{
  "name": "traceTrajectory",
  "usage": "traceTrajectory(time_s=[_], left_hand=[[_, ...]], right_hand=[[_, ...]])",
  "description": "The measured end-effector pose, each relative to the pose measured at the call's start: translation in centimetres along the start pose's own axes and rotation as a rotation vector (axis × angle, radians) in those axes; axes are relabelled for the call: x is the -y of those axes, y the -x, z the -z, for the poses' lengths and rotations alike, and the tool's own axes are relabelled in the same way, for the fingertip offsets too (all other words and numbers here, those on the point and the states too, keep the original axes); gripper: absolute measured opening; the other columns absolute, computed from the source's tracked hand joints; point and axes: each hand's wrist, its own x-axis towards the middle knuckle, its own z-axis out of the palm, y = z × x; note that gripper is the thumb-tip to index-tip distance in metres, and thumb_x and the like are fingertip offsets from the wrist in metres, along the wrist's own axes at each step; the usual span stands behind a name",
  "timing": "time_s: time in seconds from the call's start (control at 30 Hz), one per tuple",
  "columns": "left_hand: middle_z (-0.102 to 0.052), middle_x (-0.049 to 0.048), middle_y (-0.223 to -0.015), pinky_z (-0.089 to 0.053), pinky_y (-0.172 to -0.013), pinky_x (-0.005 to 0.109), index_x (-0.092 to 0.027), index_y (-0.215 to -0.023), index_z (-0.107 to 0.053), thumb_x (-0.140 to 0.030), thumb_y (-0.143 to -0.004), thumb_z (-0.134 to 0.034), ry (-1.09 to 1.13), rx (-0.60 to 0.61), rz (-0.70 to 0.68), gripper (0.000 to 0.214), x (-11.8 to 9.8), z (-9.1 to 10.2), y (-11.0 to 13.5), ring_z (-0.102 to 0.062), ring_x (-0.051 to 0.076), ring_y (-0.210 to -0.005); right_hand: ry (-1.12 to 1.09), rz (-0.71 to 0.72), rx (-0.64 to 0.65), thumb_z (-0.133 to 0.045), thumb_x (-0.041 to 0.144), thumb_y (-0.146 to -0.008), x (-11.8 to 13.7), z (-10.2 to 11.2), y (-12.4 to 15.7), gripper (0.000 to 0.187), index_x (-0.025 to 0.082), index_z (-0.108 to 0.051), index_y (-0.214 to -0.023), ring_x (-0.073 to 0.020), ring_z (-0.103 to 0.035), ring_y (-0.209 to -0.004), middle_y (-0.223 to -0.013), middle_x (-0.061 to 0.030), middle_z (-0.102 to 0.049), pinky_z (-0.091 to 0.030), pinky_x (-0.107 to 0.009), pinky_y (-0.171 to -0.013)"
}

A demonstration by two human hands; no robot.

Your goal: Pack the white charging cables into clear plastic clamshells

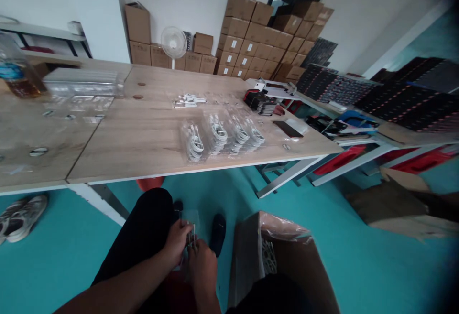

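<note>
Low in the view, between my knees, my left hand [177,241] and my right hand [202,264] are both closed on a small clear plastic bag [191,223] with something white inside it. The fingers pinch the bag's edge just above my lap. On the wooden table [143,132] in front lie several clear bags of coiled white cables [222,137] in a row. A cardboard box with a plastic liner [283,252] stands open on the floor right of my hands.
A bottle [16,72] and clear trays [84,82] sit at the table's left. A dark phone [288,129] lies near its right end. Stacked cardboard boxes [265,37] and a white fan [174,42] line the back wall. Sneakers [21,216] rest on the teal floor.
</note>
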Motion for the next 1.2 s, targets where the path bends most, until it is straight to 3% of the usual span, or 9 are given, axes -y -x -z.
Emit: traceTrajectory(time_s=[0.17, 0.3, 0.47, 0.6, 0.73, 0.93, 1.03, 1.2], left_hand=[[-0.053, -0.0043, -0.062, -0.048, -0.06, 0.026, -0.018, -0.066, -0.053, -0.031, -0.061, -0.076, 0.016, 0.117, -0.061, 0.027, -1.4, 0.1, -0.1, -0.054, 0.01, -0.057], [-0.053, -0.004, -0.066, -0.048, -0.062, 0.026, -0.018, -0.072, -0.056, -0.034, -0.059, -0.079, 0.003, 0.186, -0.075, 0.031, -2.0, 0.3, 0.0, -0.053, 0.011, -0.062], [-0.059, -0.0008, -0.078, -0.05, -0.068, 0.029, -0.018, -0.085, -0.061, -0.031, -0.061, -0.079, 0.018, 0.255, 0.017, 0.033, -2.4, 0.6, 0.6, -0.057, 0.013, -0.073], [-0.065, 0.0047, -0.088, -0.05, -0.071, 0.03, -0.017, -0.089, -0.064, -0.026, -0.061, -0.078, 0.049, 0.278, 0.092, 0.033, -2.8, 0.5, 1.1, -0.062, 0.018, -0.083], [-0.068, 0.0067, -0.084, -0.049, -0.071, 0.03, -0.015, -0.089, -0.066, -0.025, -0.062, -0.076, 0.045, 0.301, 0.088, 0.031, -3.0, 0.4, 1.1, -0.064, 0.019, -0.079], [-0.066, 0.0039, -0.07, -0.046, -0.066, 0.027, -0.013, -0.079, -0.067, -0.024, -0.063, -0.071, -0.008, 0.341, 0.066, 0.019, -2.9, 0.2, 1.5, -0.06, 0.016, -0.067], [-0.062, 0.0011, -0.067, -0.044, -0.065, 0.026, -0.014, -0.074, -0.065, -0.024, -0.061, -0.073, -0.026, 0.315, 0.068, 0.019, -2.6, -0.1, 1.8, -0.057, 0.014, -0.065], [-0.057, -0.0024, -0.063, -0.042, -0.057, 0.024, -0.016, -0.072, -0.062, -0.031, -0.054, -0.079, -0.1, 0.133, 0.055, 0.029, -1.6, -0.5, 1.8, -0.055, 0.013, -0.061]], right_hand=[[-0.001, 0.088, -0.089, -0.045, 0.033, -0.088, 0.2, 0.6, 0.2, 0.023, 0.024, -0.065, -0.091, -0.021, -0.067, -0.069, -0.084, -0.0068, -0.073, -0.041, -0.029, -0.058], [-0.071, 0.15, -0.261, -0.045, 0.039, -0.087, -0.3, 1.5, -0.1, 0.03, 0.023, -0.07, -0.082, -0.0227, -0.065, -0.085, -0.093, -0.0101, -0.069, -0.046, -0.031, -0.075], [-0.462, -0.031, -0.137, -0.054, 0.044, -0.079, -1.3, 1.7, -0.7, 0.031, 0.019, -0.072, -0.082, -0.0216, -0.066, -0.076, -0.081, -0.0071, -0.072, -0.048, -0.029, -0.071], [-0.639, -0.084, -0.006, -0.058, 0.049, -0.076, -1.3, 1.9, -0.6, 0.036, 0.017, -0.072, -0.084, -0.0202, -0.064, -0.071, -0.076, -0.0052, -0.072, -0.048, -0.027, -0.064], [-0.707, -0.122, 0.042, -0.059, 0.052, -0.074, -0.9, 2.0, -0.6, 0.038, 0.016, -0.07, -0.075, -0.0169, -0.058, -0.06, -0.064, -0.0019, -0.067, -0.044, -0.025, -0.056], [-0.577, -0.125, -0.061, -0.062, 0.044, -0.071, -0.9, 1.7, -0.8, 0.028, 0.018, -0.065, -0.063, -0.0154, -0.055, -0.056, -0.058, -0.0007, -0.062, -0.042, -0.025, -0.054], [-0.512, -0.107, -0.105, -0.062, 0.041, -0.07, -0.9, 1.4, -0.8, 0.024, 0.019, -0.064, -0.062, -0.0159, -0.056, -0.056, -0.058, -0.0006, -0.063, -0.041, -0.026, -0.055], [-0.467, -0.088, -0.093, -0.06, 0.04, -0.072, -0.6, 1.2, -0.6, 0.024, 0.02, -0.061, -0.059, -0.0158, -0.055, -0.053, -0.055, -0.0003, -0.062, -0.04, -0.026, -0.052]])
